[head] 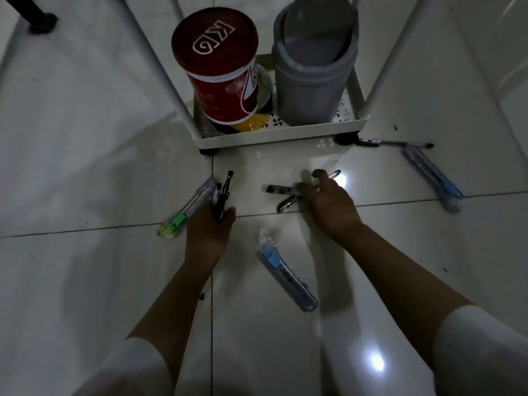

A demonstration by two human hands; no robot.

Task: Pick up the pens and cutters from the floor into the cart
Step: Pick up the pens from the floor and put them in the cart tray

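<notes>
My left hand [208,227] grips a bunch of dark pens [224,192] that stick up toward the cart. A green-slider cutter [187,208] lies on the floor right beside that hand. My right hand [328,201] is down over several pens [281,191] on the tiles, fingers curled around them. A blue-slider cutter [285,272] lies between my forearms. Another blue cutter [433,178] and a thin pen [394,143] lie at the right, by the cart's wheel. The white cart [280,134] stands just beyond my hands.
The cart's bottom tray holds a red cylindrical tin [220,67], a grey lidded bin [311,67] and something yellow [251,125]. White cart posts rise at the tray's corners. A black furniture leg [40,22] stands at the far left. The floor is glossy white tile.
</notes>
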